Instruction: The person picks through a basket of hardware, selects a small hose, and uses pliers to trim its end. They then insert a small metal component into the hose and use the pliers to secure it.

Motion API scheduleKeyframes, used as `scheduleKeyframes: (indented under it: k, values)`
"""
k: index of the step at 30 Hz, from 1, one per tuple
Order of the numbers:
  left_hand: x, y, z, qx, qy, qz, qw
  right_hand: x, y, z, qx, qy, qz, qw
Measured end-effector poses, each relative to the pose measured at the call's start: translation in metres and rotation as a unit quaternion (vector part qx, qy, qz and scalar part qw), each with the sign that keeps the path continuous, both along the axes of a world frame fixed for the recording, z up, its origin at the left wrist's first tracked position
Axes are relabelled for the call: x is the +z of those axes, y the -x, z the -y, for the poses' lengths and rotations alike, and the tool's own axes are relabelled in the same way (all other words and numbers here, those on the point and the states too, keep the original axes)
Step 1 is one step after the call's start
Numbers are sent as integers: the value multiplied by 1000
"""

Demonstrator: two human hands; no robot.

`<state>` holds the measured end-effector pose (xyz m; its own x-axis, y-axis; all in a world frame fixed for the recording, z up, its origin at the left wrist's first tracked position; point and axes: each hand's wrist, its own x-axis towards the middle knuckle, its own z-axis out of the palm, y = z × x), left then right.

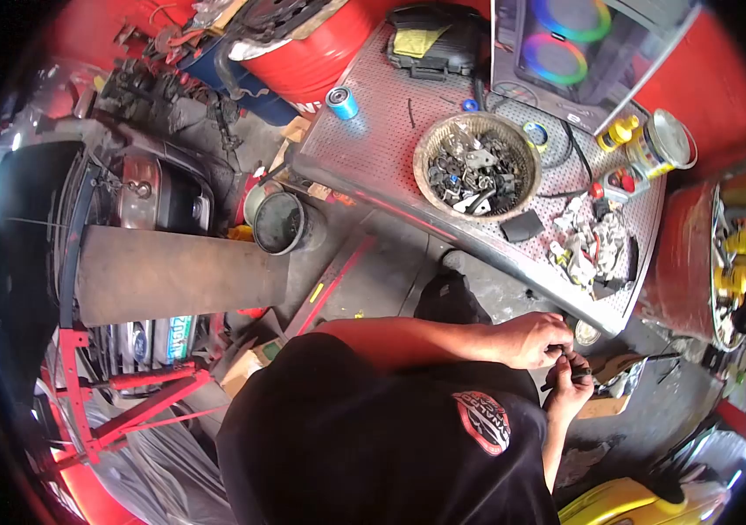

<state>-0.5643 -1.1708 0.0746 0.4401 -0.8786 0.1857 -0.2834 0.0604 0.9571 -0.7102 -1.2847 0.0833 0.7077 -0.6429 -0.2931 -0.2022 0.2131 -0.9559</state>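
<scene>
We hold a small dark piece (579,374) in front of our tummy, just past the edge of the surface. It is too small for us to tell what it is, or if it is two bits. We think it could slip, because only our fingertips seem to pinch it. With no surface under it, it could drop to the grey floor (513,293) or into the brown cardboard box (602,408) near our hands. If we press too hard, a finger could get pinched too.

The fingers of our left hand (535,342) and right hand (571,398) are curled in, close around the piece. Our left arm reaches across our black cloth shirt (346,437), with the back of the hand up. Our right forearm comes up from below to meet it.

Farther out is the grey metal surface full of little holes (373,114), with a round brown pan (426,175) of mixed small parts on it.
</scene>
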Motion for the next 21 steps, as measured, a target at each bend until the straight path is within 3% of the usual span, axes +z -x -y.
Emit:
scheduleKeyframes:
  k: [3, 7, 11, 15, 20, 21]
  values:
    - [1, -32, -15, 23, -3, -94, 995, -3, -40, -8, 36, 68, -41, 996]
    - [-10, -75, -31, 87, 4, -203, 975, 0, -100, -19, 44, 19, -26, 999]
    - [-10, -109, -49, 116, -2, -113, 987, -22, -137, -22, 58, -15, 52, 997]
    - [-16, -113, -53, 219, 14, -37, 975, -11, -166, -22, 74, -28, -5, 997]
    - [-15, -116, -52, 299, 7, -77, 951, -12, -192, -12, 142, -19, -37, 989]
    - [-13, -118, -52, 296, -15, -88, 951, -6, -196, -10, 168, -63, -32, 983]
